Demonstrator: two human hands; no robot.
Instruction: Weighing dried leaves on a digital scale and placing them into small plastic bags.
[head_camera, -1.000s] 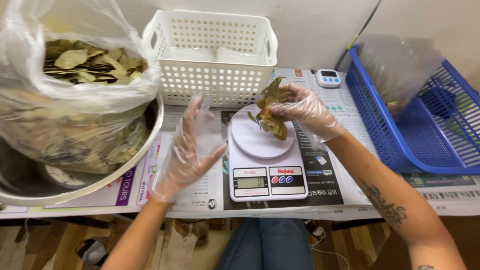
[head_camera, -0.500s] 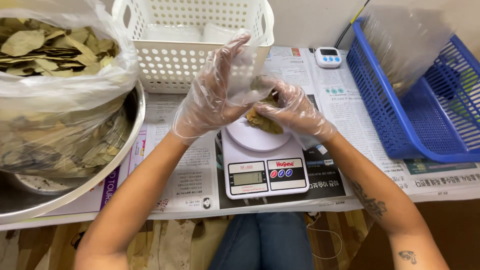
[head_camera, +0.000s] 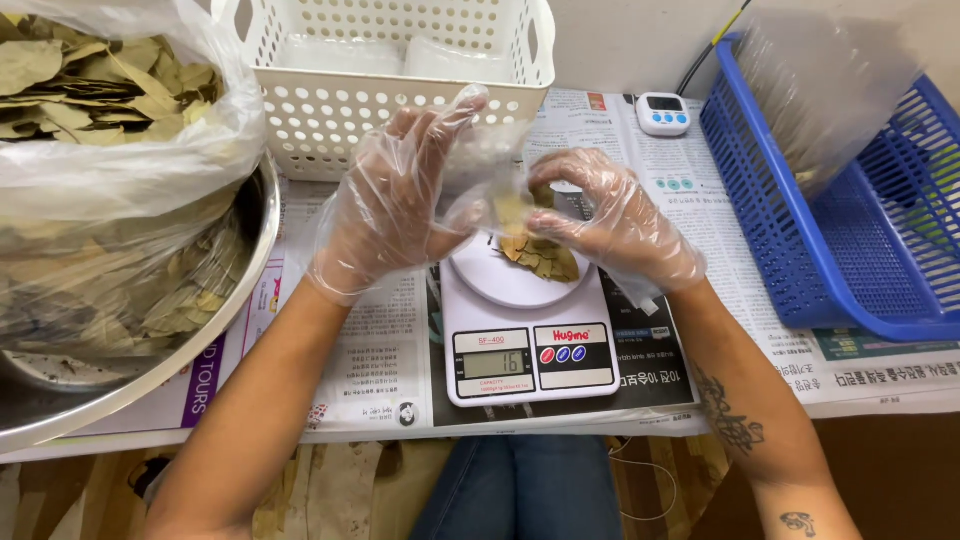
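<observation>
Both hands gloved in thin clear plastic, raised over the scale (head_camera: 528, 330). Left hand (head_camera: 400, 205) holds a small clear bag (head_camera: 485, 165), fingers (head_camera: 440, 125) spread upward along its side, thumb pressing from the front; grasp is loose but closed on the bag. Right hand (head_camera: 615, 225) curls at the bag's mouth, fingertips pinched on dried leaves (head_camera: 540, 255); exact grip partly blurred by glove and bag. The leaves hang from the right fingers down to the white round scale plate, lower ones resting on it, upper ones seemingly inside the bag between the two hands. Scale sits on newspaper (head_camera: 385, 350) covering the desk, display lit. Left of the hands, a metal bowl (head_camera: 215, 320) carries a big plastic sack of leaves (head_camera: 110, 110). Behind the hands, a white basket (head_camera: 385, 75) with clear packs inside. Right, a blue basket (head_camera: 800, 230) with a plastic bag in it. A small white timer (head_camera: 664, 113) lies near the blue basket.
</observation>
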